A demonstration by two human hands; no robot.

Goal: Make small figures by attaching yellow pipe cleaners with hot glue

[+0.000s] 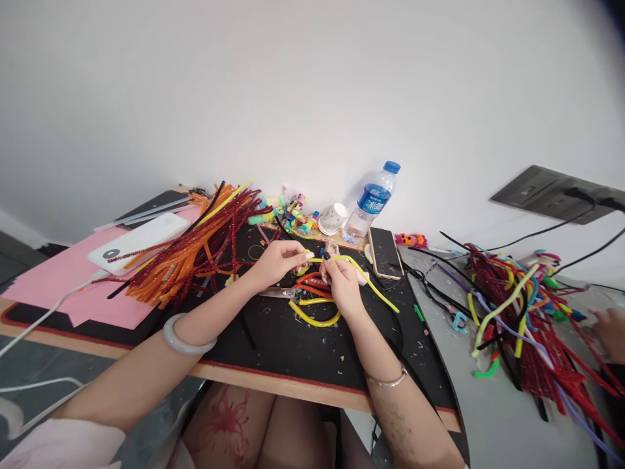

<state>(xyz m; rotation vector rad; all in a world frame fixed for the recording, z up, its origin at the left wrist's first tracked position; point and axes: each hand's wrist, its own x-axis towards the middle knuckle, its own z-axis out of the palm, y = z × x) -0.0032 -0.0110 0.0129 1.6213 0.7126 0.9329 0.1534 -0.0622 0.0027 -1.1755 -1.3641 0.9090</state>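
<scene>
A yellow pipe cleaner (374, 279) stretches between my two hands above the black mat (303, 348). My left hand (282, 262) pinches its left end between thumb and fingertips. Closed around it farther along is my right hand (343, 281), with the free end trailing off to the right. Just below my hands lie scissors (277, 292), partly hidden, with red-orange handles. Another yellow pipe cleaner (317, 322) curves on the mat beneath them.
Orange and dark red pipe cleaners (170, 270) lie left over pink paper (53, 277) and a white power bank (141, 242). A water bottle (372, 205), paper cup (333, 219) and phone (385, 253) stand or lie behind. At right, another person's hand (610, 331) is near more pipe cleaners (537, 339).
</scene>
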